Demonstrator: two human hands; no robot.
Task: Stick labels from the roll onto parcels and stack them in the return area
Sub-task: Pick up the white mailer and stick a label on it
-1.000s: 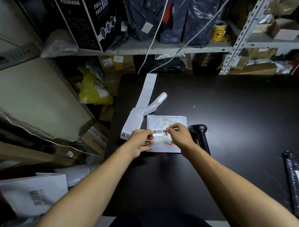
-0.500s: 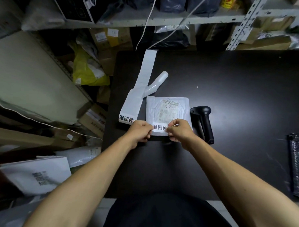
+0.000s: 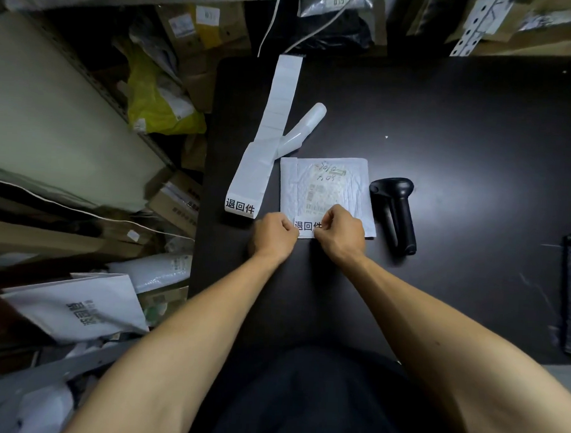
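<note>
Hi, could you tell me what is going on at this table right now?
A person is sticking a printed label onto the near edge of a white padded parcel lying on the black table. The left hand and right hand pinch its two ends. The label strip lies to the left, a barcode scanner to the right.

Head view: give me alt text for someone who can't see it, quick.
Both hands, left hand and right hand, pinch a printed label at the near edge of a white parcel on a black table. A label strip lies to its left, a black scanner to its right.
</note>
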